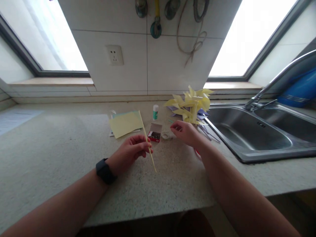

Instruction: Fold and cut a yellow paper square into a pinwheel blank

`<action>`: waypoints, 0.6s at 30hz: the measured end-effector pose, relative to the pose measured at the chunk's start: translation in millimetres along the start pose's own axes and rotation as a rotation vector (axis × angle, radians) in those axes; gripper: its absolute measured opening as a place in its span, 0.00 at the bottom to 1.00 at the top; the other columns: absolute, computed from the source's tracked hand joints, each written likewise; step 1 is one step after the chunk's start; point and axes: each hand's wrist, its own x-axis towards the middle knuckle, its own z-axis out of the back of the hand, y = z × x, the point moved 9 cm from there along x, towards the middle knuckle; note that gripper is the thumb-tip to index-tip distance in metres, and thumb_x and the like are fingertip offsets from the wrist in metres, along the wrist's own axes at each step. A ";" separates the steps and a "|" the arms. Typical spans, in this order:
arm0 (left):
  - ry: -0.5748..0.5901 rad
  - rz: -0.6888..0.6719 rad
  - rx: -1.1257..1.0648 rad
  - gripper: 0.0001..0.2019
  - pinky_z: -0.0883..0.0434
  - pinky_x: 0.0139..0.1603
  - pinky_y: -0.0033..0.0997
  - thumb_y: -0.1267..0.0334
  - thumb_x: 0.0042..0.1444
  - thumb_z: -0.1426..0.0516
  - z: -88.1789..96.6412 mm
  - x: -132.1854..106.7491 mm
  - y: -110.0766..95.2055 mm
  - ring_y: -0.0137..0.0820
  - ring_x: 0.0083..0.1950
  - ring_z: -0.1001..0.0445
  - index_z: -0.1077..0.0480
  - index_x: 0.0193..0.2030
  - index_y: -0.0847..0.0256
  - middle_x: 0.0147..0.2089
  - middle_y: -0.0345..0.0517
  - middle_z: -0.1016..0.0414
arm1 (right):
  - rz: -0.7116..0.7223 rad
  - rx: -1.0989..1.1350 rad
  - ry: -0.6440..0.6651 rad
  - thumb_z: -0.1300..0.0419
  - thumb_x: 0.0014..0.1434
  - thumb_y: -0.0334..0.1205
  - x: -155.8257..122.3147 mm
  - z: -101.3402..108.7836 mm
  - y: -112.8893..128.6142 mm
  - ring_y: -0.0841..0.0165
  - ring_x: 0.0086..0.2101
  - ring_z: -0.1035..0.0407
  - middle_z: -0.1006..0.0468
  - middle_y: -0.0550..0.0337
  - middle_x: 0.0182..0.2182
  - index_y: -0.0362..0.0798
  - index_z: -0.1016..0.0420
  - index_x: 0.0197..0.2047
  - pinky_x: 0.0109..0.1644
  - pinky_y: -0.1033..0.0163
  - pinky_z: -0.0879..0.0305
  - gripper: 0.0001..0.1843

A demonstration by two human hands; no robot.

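My left hand (135, 147) is closed around a thin pale-yellow paper stick (151, 157), which slants from upper left to lower right. My right hand (184, 131) hovers over the counter with its fingers curled together; whatever they may hold is hidden. Just beyond my left fingertips stands an open small red box (154, 135) of small metal pieces. A whitish ring-shaped item (165, 135) lies between the box and my right hand. Behind my right hand is a pile of yellow paper pinwheels (194, 103). Something red (197, 152) shows partly under my right forearm.
Yellow paper sheets (125, 123) lie left of the box, and a glue stick (155, 112) stands behind it. Purple sticks (208, 133) reach toward the steel sink (243, 153) on the right. A printed sheet (18, 118) lies far left. The counter's front edge is near me.
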 end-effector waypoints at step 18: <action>0.092 0.001 0.033 0.05 0.31 0.30 0.19 0.65 0.57 0.33 -9.5 -0.5 2.5 0.24 0.34 0.22 0.24 0.37 0.62 0.33 0.40 0.21 | 0.241 -0.095 0.288 0.36 0.61 0.40 -14.9 -28.1 20.3 0.61 0.45 0.28 0.22 0.55 0.44 0.56 0.17 0.46 0.51 0.55 0.34 0.11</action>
